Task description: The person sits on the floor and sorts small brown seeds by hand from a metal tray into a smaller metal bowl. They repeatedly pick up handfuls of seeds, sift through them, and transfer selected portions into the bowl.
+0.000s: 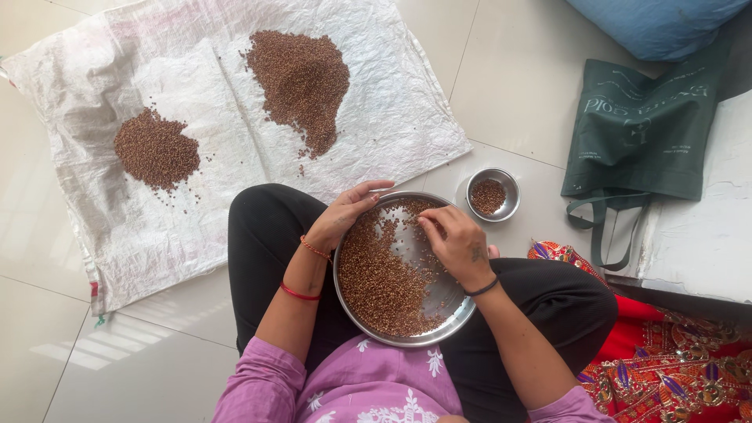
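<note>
Dark green fabric tote bag (642,129), lying flat on the tiled floor at upper right, pale print on its face, 2 loop handles trailing toward the lower edge. White woven sack (196,133), crumpled and spread flat at upper left, thin red strip along its lower left edge. No screens or signs.
</note>
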